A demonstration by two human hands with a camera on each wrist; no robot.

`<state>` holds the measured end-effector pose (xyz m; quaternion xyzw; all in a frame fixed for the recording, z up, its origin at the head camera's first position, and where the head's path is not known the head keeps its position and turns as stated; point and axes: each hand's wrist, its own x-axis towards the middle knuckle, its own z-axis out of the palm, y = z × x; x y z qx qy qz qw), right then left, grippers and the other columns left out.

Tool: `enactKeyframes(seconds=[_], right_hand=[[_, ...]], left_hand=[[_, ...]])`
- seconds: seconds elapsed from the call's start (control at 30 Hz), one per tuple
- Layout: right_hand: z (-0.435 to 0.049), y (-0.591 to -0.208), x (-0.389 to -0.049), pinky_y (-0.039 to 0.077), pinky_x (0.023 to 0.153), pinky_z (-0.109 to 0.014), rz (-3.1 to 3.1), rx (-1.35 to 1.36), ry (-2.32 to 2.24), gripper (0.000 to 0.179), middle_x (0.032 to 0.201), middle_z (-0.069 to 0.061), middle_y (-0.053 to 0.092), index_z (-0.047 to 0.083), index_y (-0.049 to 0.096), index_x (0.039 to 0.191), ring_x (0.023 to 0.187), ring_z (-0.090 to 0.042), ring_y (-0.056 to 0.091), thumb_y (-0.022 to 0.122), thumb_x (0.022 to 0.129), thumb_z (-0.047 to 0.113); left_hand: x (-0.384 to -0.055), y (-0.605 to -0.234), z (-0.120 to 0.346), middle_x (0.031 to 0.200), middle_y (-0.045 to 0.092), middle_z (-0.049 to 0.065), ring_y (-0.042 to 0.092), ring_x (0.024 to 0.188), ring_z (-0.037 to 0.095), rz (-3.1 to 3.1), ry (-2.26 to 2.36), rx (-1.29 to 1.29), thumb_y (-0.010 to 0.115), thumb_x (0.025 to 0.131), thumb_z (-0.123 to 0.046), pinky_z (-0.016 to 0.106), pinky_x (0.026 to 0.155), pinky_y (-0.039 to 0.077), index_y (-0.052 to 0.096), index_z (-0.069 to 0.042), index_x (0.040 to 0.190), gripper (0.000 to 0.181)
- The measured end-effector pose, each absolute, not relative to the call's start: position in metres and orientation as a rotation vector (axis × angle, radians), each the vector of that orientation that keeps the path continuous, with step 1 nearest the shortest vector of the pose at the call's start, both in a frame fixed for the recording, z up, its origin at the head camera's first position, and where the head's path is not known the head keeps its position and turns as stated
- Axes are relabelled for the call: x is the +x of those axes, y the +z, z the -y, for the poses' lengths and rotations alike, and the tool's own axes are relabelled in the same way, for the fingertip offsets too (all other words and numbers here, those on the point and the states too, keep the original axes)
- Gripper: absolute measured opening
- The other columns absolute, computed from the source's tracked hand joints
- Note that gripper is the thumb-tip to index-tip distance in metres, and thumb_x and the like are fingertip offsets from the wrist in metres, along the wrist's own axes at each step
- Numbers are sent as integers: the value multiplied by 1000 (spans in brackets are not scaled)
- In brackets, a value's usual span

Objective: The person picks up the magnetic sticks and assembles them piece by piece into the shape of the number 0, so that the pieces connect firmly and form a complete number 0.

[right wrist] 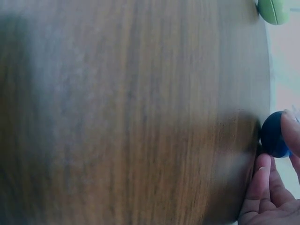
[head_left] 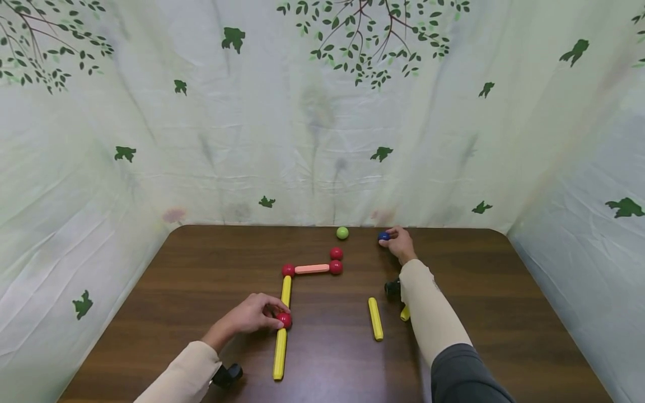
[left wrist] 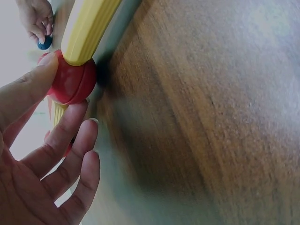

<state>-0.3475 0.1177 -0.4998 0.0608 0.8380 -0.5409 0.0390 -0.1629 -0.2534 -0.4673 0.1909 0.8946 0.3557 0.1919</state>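
Note:
My left hand (head_left: 256, 313) pinches a red ball (head_left: 284, 320) between thumb and fingers, as the left wrist view also shows. A yellow ribbed stick (head_left: 279, 355) meets that ball on the near side, and another yellow stick (head_left: 286, 291) runs from it to a second red ball (head_left: 288, 270). From there a pink stick (head_left: 312, 269) leads right to a third red ball (head_left: 336, 267). At the table's far edge my right hand (head_left: 400, 245) holds a blue ball (head_left: 384, 237) between thumb and fingers; the right wrist view shows this ball (right wrist: 274, 135) close over the wood.
A loose red ball (head_left: 336, 253) sits just behind the pink stick's right end. Farther back is a green ball (head_left: 342, 233). One yellow stick (head_left: 375, 319) lies right of centre on the table (head_left: 332, 358); another (head_left: 405, 313) is partly hidden under the right sleeve.

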Motion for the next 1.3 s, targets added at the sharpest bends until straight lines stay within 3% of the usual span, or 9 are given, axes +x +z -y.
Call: enactKeyframes(seconds=[0.23, 0.5, 0.63, 0.87, 1.3], right_hand=[[-118, -493, -341, 43, 93, -47, -2582, 87, -1585, 37, 122, -27, 50, -5, 51, 123, 110, -39, 50, 65, 91, 6], [-102, -465, -316, 51, 86, -42, -2503, -141, -1614, 38, 117, -22, 57, -3, 57, 121, 101, -29, 58, 70, 89, 13], [-84, -447, -295, 52, 83, -42, -2430, -351, -1626, 33, 107, -18, 63, -1, 62, 115, 93, -26, 62, 72, 87, 13], [-46, -434, -249, 50, 74, -28, -2389, -791, -1384, 28, 97, -5, 65, 5, 67, 107, 82, -17, 59, 77, 83, 16], [20, -438, -184, 49, 71, -15, -2158, -1345, -965, 32, 93, 7, 61, 8, 66, 112, 78, -3, 57, 77, 83, 17]], left_hand=[[-164, -468, 254, 87, 65, -4, 55, 76, 14, -2525, 991, 558, 78, 81, -20, 25, 65, 47, 73, -10, 106, 27], [-165, -468, 254, 89, 65, -3, 55, 77, 16, -2484, 1027, 553, 78, 81, -19, 25, 66, 47, 72, -9, 106, 28], [-167, -468, 256, 90, 66, -2, 55, 80, 17, -2477, 1038, 554, 78, 81, -20, 25, 68, 47, 73, -10, 106, 28], [-167, -468, 257, 91, 65, -2, 54, 81, 17, -2461, 1042, 536, 78, 81, -20, 27, 68, 47, 72, -10, 107, 28], [-170, -473, 260, 89, 67, -2, 57, 77, 16, -2450, 1066, 607, 77, 82, -20, 25, 68, 49, 71, -8, 108, 29]])
